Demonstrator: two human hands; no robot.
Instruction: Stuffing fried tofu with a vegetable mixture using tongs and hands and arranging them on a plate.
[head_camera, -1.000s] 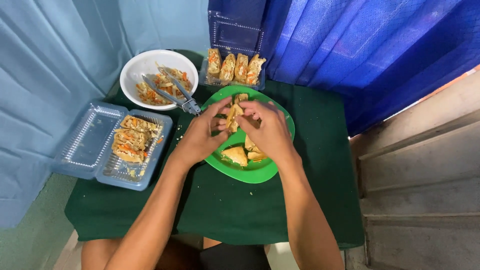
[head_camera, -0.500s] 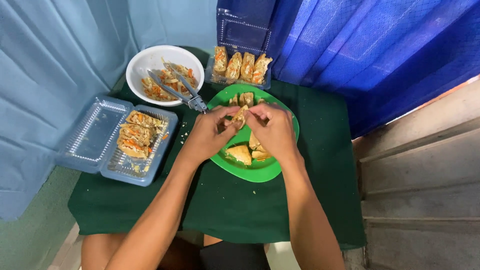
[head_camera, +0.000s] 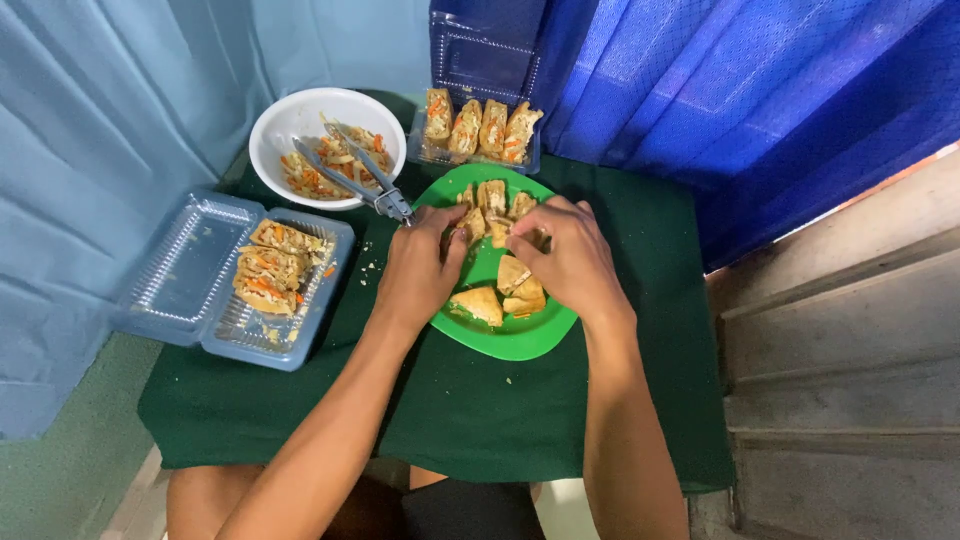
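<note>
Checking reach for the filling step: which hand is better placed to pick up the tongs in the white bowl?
Probably the left hand: the tongs lie just up-left of it, handles toward it. The right hand sits farther off, over the green plate.

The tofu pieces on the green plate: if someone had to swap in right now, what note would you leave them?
Left hand and right hand: both over the green plate, fingers pinching one fried tofu piece between them.
On the plate: more unfilled tofu pieces, lying loose.
White bowl, behind the left hand: shredded vegetable filling, with metal tongs resting in it.
Done: stuffed pieces lie in the open clear box on the left and in the second clear box at the back.
Left: the pieces on the plate show no filling yet.
</note>
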